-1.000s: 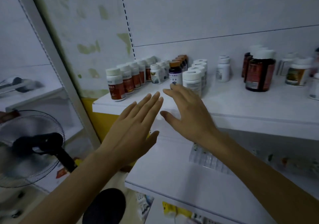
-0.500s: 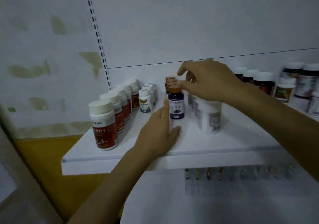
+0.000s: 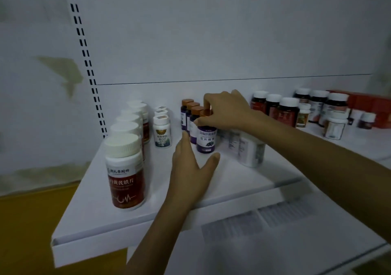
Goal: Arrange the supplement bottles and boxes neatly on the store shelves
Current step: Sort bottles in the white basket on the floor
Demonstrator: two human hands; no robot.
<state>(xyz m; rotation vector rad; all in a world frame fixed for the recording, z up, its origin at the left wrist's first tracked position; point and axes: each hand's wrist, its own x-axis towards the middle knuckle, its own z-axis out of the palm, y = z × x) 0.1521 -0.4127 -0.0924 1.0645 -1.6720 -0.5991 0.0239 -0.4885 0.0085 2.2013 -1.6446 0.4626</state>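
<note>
Likely to topple the front purple bottle (image 3: 206, 139) if tugged sideways, given a grip so high up on it; with the rest of the purple row (image 3: 188, 114) packed close just behind, may set off a chain of falls. Could also clip the large white bottle (image 3: 251, 147) just beside with the forearm passing over it.

Pinches with the right hand (image 3: 225, 109), fingers curled down over the copper cap (image 3: 206, 112), thumb on the near side. Lays the left hand (image 3: 190, 169) open on the shelf (image 3: 243, 181), fingers straight, thumb spread wide in front of the bottle's base; holds nothing; impossible to tell whether touching the bottle.

Further left, three small white bottles (image 3: 161, 133) in a file, then a longer file of red-labelled bottles (image 3: 125, 169) running to the front edge. Far right, dark bottles (image 3: 285, 109) and red boxes (image 3: 370, 103) in a looser cluster, seemingly not yet lined up.
</note>
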